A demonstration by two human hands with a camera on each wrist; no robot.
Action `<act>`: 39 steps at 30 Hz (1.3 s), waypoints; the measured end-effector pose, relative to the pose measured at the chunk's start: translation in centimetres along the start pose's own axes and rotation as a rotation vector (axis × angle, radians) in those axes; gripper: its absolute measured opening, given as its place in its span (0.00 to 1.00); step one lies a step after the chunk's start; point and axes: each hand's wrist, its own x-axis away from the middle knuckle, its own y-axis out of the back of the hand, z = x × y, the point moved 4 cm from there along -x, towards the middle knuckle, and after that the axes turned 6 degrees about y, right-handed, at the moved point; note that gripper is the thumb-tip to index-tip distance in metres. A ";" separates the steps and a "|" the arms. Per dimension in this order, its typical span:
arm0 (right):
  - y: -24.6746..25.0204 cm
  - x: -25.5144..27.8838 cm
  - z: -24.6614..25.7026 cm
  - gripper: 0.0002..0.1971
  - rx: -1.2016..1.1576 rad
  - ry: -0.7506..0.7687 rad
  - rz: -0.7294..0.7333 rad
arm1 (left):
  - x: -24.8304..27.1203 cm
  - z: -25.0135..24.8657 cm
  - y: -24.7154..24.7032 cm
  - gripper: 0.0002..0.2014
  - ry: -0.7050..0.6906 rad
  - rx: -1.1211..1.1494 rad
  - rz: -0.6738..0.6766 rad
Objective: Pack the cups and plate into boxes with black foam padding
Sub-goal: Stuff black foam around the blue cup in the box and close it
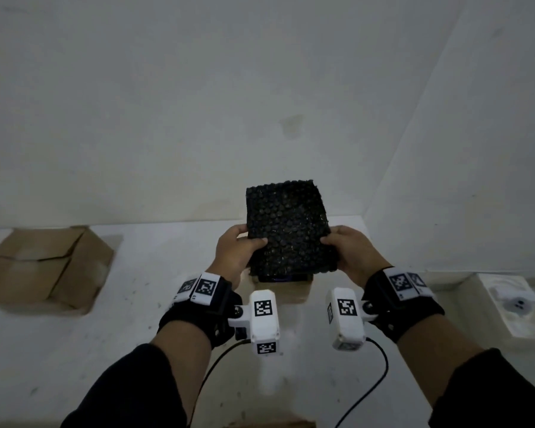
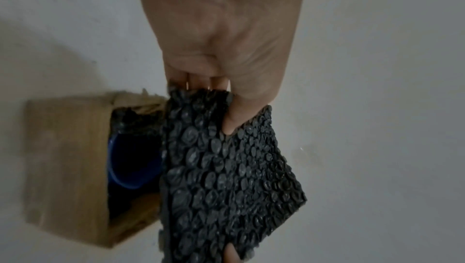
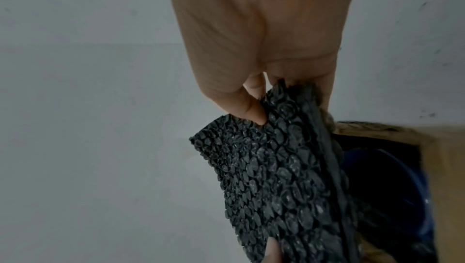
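I hold a square sheet of black bubbled foam padding between both hands, tilted above a small cardboard box. My left hand pinches its left edge, thumb on top. My right hand pinches the right edge the same way. In the left wrist view the black foam padding hangs beside the cardboard box, where a blue cup sits with black padding around it. In the right wrist view the black foam padding partly covers the cardboard box and the blue cup.
A larger cardboard box with its flaps open lies at the left of the white table. A white tray holding a small dark item sits at the right edge. White walls close the back and right. Cables trail from the wrist cameras.
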 end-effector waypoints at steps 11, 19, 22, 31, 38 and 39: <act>-0.4 -0.2 -1.1 0.21 0.874 0.474 -0.279 | -3.2 2.9 1.2 0.16 0.055 -0.141 0.003; -7.2 -2.5 -4.1 0.45 1.539 0.709 0.472 | -3.3 3.5 1.8 0.21 -0.037 -0.172 0.019; -7.4 -2.9 -5.9 0.51 1.620 0.656 0.508 | -3.3 4.1 2.1 0.20 0.023 -0.026 0.127; -8.8 -3.7 -5.8 0.39 1.699 0.488 0.627 | -4.0 5.9 1.1 0.30 0.209 0.244 0.396; -10.0 -3.8 -5.1 0.39 1.579 0.538 0.498 | -4.4 6.5 1.2 0.26 0.204 0.240 0.391; -10.1 -3.7 -5.0 0.38 1.579 0.525 0.501 | -4.5 6.6 1.2 0.26 0.205 0.234 0.382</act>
